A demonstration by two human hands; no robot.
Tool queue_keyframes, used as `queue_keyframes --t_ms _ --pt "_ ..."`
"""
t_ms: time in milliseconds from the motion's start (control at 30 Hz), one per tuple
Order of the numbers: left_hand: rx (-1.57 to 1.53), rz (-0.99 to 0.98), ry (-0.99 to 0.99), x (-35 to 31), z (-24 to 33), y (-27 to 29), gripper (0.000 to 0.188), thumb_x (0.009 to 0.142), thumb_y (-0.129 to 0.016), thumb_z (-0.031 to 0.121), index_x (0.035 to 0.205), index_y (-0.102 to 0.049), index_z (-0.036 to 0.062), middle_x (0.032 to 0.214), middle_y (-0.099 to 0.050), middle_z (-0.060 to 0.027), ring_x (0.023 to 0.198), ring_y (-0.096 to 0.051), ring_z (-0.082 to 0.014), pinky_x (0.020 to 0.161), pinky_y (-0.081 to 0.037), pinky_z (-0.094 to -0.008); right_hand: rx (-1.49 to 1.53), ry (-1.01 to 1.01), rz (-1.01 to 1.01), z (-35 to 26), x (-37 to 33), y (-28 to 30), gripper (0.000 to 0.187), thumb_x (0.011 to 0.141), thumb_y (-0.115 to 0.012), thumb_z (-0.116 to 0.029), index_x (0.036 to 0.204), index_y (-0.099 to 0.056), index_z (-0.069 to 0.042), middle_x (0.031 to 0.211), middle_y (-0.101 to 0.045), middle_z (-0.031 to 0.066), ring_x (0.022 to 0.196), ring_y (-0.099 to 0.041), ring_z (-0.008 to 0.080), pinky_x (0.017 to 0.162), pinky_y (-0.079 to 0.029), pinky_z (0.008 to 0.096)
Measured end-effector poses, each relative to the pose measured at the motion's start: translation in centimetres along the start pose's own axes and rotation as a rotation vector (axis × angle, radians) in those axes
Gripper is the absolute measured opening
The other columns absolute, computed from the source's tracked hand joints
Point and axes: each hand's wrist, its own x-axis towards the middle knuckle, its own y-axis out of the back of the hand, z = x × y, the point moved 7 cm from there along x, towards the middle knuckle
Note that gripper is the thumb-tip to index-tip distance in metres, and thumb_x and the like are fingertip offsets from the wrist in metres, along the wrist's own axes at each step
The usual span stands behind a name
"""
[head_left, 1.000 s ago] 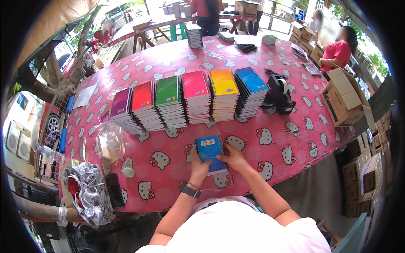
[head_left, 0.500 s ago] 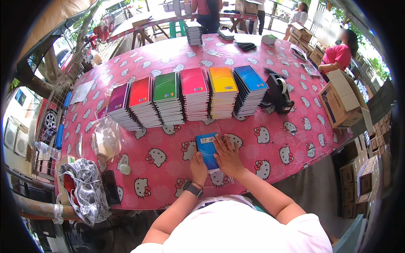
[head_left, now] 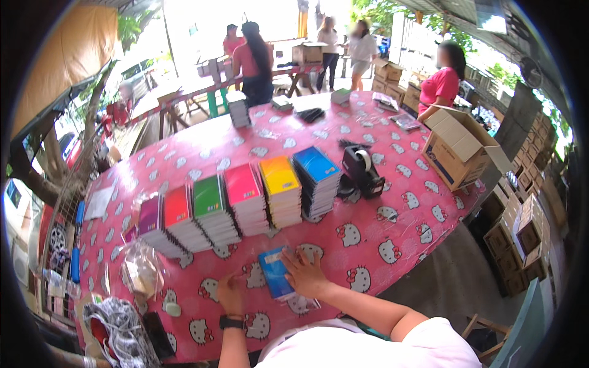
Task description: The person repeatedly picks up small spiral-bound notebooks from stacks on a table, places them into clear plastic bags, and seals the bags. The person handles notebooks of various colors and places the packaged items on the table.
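A small blue spiral notebook point(head_left: 277, 283) with a pale label lies on the pink patterned table cover point(head_left: 368, 242). Clear plastic shows at its lower edge. My right hand point(head_left: 305, 274) rests open on its right side, fingers spread. To the left, apart from the notebook, my left hand point(head_left: 230, 299) is over the table, its fingers blurred. Beyond my hands runs a row of notebook stacks: purple point(head_left: 151, 216), red point(head_left: 178, 207), green point(head_left: 208, 196), pink point(head_left: 242, 183), yellow point(head_left: 279, 175) and blue point(head_left: 316, 165).
A black tape dispenser point(head_left: 363, 172) stands right of the stacks. An open carton point(head_left: 457, 150) sits at the right edge. At left are a plastic bag point(head_left: 141, 270), a pale green case point(head_left: 173, 309), a phone point(head_left: 158, 334) and a patterned cloth point(head_left: 123, 328). A person point(head_left: 440, 86) stands far right.
My left hand has come off the notebook's left edge and moved left. The right hand stays on the notebook. The view has tilted up, showing more people behind the table.
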Motion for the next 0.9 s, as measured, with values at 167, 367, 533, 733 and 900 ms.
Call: queue_keyframes --t_ms 167,367,533,733,900 --pt "-0.462 -0.498 0.69 -1.3 0.7 -0.2 0.044 0.07 -0.064 0.001 0.112 -0.053 -0.0053 0.076 -0.06 -0.0059 0.059 -0.057 -0.0145 0.053 -0.046 -0.0257 0.114 -0.018 -0.072 0.1 0.9 2.3 0.046 0.087 -0.05 -0.025 0.13 -0.044 -0.008 0.147 -0.026 0.0081 0.13 -0.029 0.0347 0.095 -0.032 0.0568" --pt "-0.5 -0.583 0.348 -0.8 10.5 -2.6 0.073 0.064 -0.063 0.0 0.131 -0.035 -0.0058 0.075 -0.058 -0.0051 0.059 -0.055 -0.0115 0.052 -0.046 -0.0249 0.685 0.026 -0.09 0.7 3.4 -0.3 0.033 0.078 -0.063 -0.032 0.086 -0.067 0.0 0.097 -0.063 0.0141 0.09 -0.061 0.029 0.076 -0.048 0.0358" --pt "-0.573 -0.373 0.312 -1.6 12.2 -5.2 0.103 0.057 -0.067 -0.002 0.143 -0.01 -0.003 0.087 -0.058 -0.0089 0.076 -0.059 -0.0155 0.063 -0.05 -0.0281 0.667 -0.157 -0.254 -0.5 4.5 3.0 0.049 0.071 -0.069 -0.046 0.078 -0.067 0.002 0.076 -0.065 0.0186 0.071 -0.064 0.0311 0.066 -0.049 0.0386" --pt "-0.625 -0.42 0.387 -2.0 14.4 -3.4 0.094 0.065 -0.068 -0.002 0.141 -0.014 -0.0015 0.097 -0.058 -0.0114 0.071 -0.06 -0.0138 0.06 -0.05 -0.0258 0.706 -0.171 -0.295 0.0 4.8 2.6 0.044 0.074 -0.067 -0.042 0.08 -0.067 0.002 0.078 -0.064 0.0206 0.074 -0.064 0.0311 0.067 -0.048 0.0391" --pt "-0.535 -0.374 0.384 0.5 6.8 -2.6 0.022 0.083 -0.056 0.003 0.103 -0.066 0.0024 0.111 -0.057 -0.0131 0.075 -0.062 -0.015 0.063 -0.049 -0.0273 0.721 -0.137 -0.282 1.7 5.4 -0.5 0.031 0.077 -0.062 -0.031 0.079 -0.067 0.0 0.078 -0.064 0.0204 0.076 -0.063 0.0325 0.068 -0.047 0.0396"
